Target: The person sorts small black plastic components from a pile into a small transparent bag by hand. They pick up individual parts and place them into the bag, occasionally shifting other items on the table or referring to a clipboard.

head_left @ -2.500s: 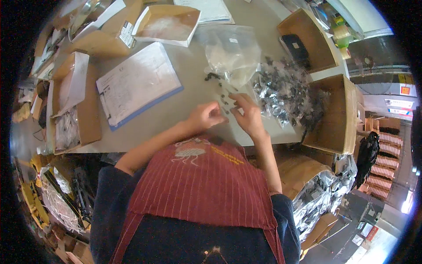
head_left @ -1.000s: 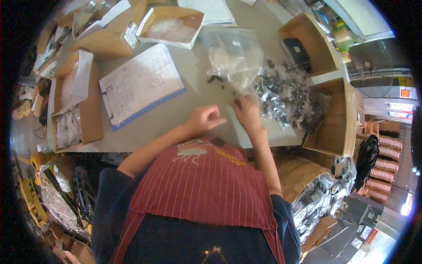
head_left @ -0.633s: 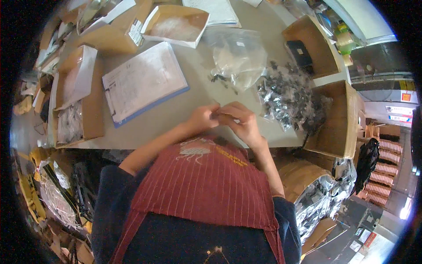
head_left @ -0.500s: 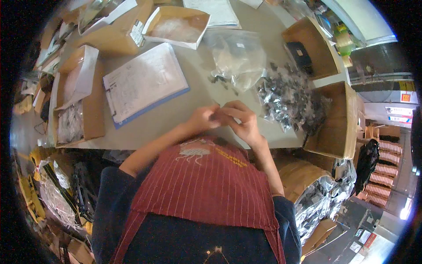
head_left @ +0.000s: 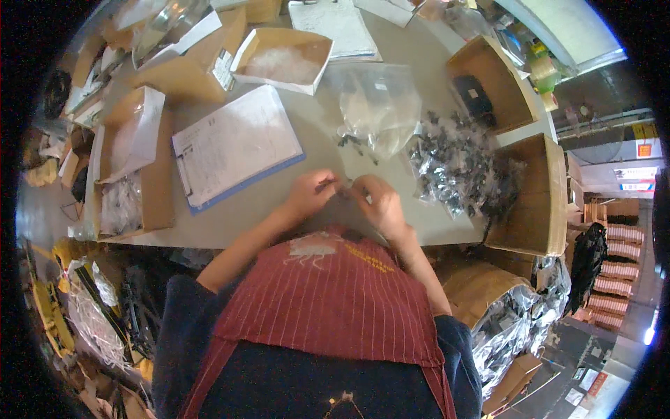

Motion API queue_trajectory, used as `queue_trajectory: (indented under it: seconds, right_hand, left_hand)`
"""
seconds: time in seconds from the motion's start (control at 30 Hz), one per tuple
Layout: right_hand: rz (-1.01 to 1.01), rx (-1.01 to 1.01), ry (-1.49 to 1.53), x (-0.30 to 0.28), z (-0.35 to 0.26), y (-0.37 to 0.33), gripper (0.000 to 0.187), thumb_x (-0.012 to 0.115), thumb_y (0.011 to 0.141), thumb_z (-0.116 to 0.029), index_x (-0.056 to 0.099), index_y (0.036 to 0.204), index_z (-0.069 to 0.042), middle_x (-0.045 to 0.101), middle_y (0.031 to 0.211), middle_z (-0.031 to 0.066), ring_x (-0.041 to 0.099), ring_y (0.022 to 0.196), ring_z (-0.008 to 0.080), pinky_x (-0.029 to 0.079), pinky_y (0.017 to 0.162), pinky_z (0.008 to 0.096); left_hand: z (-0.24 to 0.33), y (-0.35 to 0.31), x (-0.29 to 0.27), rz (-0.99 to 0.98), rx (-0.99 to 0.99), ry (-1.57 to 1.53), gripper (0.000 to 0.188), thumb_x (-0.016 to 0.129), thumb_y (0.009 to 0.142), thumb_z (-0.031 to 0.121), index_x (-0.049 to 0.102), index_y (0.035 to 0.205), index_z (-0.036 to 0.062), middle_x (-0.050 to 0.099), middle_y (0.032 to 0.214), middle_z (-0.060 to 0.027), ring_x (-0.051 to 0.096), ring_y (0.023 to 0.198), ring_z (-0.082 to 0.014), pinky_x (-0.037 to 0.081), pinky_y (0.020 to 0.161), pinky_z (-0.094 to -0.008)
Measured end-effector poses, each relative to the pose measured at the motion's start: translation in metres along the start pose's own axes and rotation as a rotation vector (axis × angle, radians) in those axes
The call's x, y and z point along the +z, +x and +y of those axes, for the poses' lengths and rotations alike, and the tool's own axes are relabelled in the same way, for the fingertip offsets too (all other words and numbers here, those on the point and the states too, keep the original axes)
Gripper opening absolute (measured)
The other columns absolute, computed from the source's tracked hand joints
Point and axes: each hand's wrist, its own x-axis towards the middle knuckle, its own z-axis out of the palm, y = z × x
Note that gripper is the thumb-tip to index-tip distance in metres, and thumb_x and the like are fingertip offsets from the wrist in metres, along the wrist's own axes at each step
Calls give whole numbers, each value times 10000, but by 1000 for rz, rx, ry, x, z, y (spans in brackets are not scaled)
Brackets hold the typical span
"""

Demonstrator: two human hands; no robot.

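Close together over the near edge of the grey table, my left hand and my right hand are pinched, fingertips almost meeting. Dark specks show at the fingers of both hands, too small and blurred to name. Just beyond lie a few small black parts, beside a clear plastic bag. To the right of my right hand spreads a heap of small black parts, some in or under clear plastic.
A blue clipboard with papers lies left of my hands. Open cardboard boxes stand at left, far middle and right. More papers lie at the far edge. Below right is a sack-like brown bundle.
My hands have drawn slightly apart, with a small gap now between the fingertips. The whole view has shifted a little; the things on the table keep their places.
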Motion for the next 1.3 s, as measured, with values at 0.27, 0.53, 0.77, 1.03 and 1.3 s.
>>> queue_trajectory:
  seconds: [0.27, 0.53, 0.77, 1.03, 1.3]
  right_hand:
    - [8, 75, 217, 19, 3, -3, 195, 652, 893, -100, 598, 1057, -10, 644, 954, 203, 632, 906, 415, 514, 773, 454]
    - [16, 34, 226, 17, 0, 8, 116, 592, 939, -75, 618, 1022, 1, 641, 920, 178, 643, 852, 339, 510, 749, 399]
    - [-8, 205, 350, 9, 16, 13, 96, 577, 954, -92, 595, 953, 1, 610, 845, 99, 603, 770, 206, 490, 706, 338]
    - [767, 436, 1005, -62, 22, 31, 152, 566, 1006, -159, 599, 931, -31, 591, 839, 33, 555, 787, 136, 469, 768, 292]
    - [536, 480, 822, -37, 28, 15, 120, 606, 980, -123, 635, 1008, -11, 639, 903, 43, 605, 832, 138, 502, 777, 289]
  left_hand:
    - [17, -2, -2, 48, 120, 66, 150, 628, 863, 171, 629, 966, 63, 655, 877, -175, 651, 766, -332, 510, 686, -396]
    - [16, 10, -12, 35, 215, 48, 144, 644, 868, 140, 623, 970, 41, 651, 885, -126, 635, 798, -252, 506, 704, -352]
    - [28, 38, -23, 5, 95, -55, 106, 632, 930, 128, 618, 970, 31, 670, 895, -93, 640, 826, -175, 510, 727, -330]
    - [5, 184, -102, 639, 403, 547, 284, 706, 910, 258, 620, 1099, 65, 687, 1096, -104, 671, 883, -311, 523, 769, -424]
    - [21, 213, -137, 257, -3, 485, 352, 767, 837, 260, 647, 1056, 13, 694, 923, -150, 652, 753, -299, 513, 694, -391]
